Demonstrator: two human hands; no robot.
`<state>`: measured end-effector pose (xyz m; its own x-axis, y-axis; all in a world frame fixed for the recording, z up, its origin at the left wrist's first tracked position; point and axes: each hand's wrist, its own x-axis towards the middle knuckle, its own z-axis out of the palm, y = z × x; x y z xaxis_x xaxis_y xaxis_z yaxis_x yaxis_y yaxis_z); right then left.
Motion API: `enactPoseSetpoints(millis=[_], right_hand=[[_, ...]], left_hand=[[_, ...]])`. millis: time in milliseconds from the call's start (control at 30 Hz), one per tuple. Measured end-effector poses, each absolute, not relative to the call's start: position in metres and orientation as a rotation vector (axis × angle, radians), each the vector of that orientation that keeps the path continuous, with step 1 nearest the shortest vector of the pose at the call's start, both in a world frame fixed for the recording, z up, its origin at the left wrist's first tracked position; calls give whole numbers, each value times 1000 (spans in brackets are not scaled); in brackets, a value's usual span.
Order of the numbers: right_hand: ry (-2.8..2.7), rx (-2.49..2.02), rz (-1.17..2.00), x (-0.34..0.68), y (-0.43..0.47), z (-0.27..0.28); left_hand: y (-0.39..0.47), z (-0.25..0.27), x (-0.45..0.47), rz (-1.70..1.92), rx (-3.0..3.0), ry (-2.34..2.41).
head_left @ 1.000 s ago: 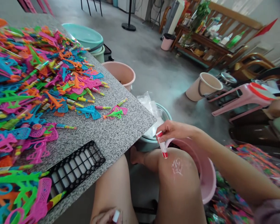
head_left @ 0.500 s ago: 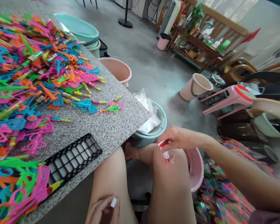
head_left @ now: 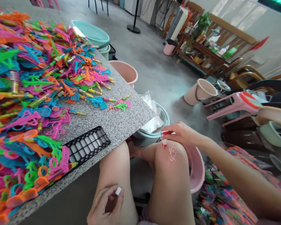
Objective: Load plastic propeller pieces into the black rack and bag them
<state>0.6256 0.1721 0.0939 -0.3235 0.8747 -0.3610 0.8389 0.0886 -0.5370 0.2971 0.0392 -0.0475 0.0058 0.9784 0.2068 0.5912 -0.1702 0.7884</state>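
Observation:
My left hand [head_left: 106, 203] rests over my left thigh, its fingers curled in a pinch around a small white block [head_left: 118, 190]. Above my right knee, my right hand [head_left: 181, 132] holds a small red-and-white piece [head_left: 165, 132] between thumb and fingers. Just below it another small red-and-white piece [head_left: 164, 143] shows; whether the fingers touch it I cannot tell. A crumpled clear plastic wrapper [head_left: 172, 153] lies on the knee. Left of my legs, a black plastic grid tray [head_left: 105, 137] with white strips in its slots lies at the table's edge.
Brightly coloured plastic toys [head_left: 58, 72] are heaped on the speckled stone table [head_left: 121, 123]. A pale green basin [head_left: 166, 117] with clear bags stands below the table corner. Beside my right leg are a pink tub [head_left: 199, 175] and a pile of bagged colourful items [head_left: 220, 193].
My right hand has risen from the knee with the red-and-white piece, and the wrapper stays on the skin. My left hand keeps its pinch. The view has turned slightly left.

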Motion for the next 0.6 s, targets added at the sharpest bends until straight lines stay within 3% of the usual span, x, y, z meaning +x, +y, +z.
enactPoseSetpoints(millis=[167,333,600], right_hand=[[-2417,-1763,1111,621,190,79],[-2375,-1938,935,636,199,87],[-2257,-1888,1085,627,186,82]], left_hand=[[36,-49,297,1031,1731,1597],[38,-43,297,1086,1744,1598],[39,-47,297,1038,1723,1616]])
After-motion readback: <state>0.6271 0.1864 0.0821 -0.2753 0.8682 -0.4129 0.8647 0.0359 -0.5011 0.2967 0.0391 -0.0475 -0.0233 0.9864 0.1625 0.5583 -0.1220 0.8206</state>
